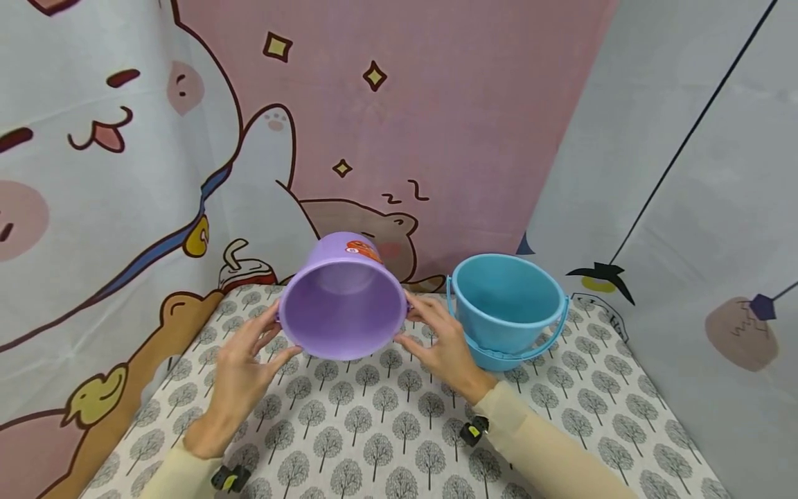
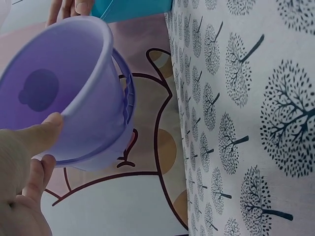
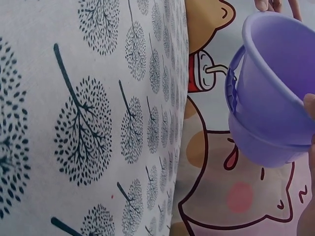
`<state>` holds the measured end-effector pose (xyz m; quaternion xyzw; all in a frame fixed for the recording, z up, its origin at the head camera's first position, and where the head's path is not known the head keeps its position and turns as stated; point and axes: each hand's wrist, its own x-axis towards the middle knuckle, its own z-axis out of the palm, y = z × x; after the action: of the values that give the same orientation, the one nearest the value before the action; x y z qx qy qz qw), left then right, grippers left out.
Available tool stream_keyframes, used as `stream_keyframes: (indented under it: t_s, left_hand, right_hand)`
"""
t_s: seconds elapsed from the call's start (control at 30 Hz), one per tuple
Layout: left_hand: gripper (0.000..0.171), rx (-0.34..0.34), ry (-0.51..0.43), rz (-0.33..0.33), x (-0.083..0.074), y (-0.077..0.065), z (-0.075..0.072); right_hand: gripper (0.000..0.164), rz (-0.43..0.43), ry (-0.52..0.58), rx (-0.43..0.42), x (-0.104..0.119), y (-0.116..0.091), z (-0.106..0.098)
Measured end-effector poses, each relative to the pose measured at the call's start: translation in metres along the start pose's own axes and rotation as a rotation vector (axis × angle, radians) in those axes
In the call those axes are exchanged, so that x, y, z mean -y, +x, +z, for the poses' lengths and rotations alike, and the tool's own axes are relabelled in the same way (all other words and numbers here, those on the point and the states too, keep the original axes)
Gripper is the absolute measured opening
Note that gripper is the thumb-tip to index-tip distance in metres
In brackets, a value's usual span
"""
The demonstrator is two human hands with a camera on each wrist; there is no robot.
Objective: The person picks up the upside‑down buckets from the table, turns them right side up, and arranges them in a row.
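Observation:
A purple bucket (image 1: 343,312) is held on its side above the table, its open mouth turned toward me and an orange sticker on its upper outside. My left hand (image 1: 240,378) grips the left side of the rim; in the left wrist view the thumb (image 2: 42,135) lies over the rim and the fingers are behind. On the opposite side, my right hand (image 1: 445,343) holds the rim between thumb and fingers. The purple carrying handle (image 3: 232,81) hangs along the bucket's underside. To the right of my right hand stands a light blue bucket (image 1: 508,291), mouth up.
A tree-patterned cloth (image 1: 374,443) covers the table. The blue bucket's handle (image 1: 555,339) hangs down at its front right, and a blue rounded edge (image 1: 495,360) shows below the bucket. Cartoon-printed fabric (image 1: 436,125) hangs behind the table and along both sides.

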<state>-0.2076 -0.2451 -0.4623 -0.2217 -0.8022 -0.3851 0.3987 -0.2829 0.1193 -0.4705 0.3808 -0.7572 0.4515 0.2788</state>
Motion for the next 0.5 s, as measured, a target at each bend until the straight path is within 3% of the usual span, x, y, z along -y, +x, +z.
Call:
stream_keyframes:
  t_s: [0.23,0.5]
  left_hand:
    - [0.104,0.003,0.055,0.012,0.0,0.001,0.001]
    - [0.108,-0.03,0.011,0.058,-0.003,0.01,0.004]
  right_hand:
    - [0.109,-0.032,-0.1,0.001,0.001,0.001,-0.006]
    - [0.119,-0.086,-0.064,0.017,0.004,0.007,-0.014]
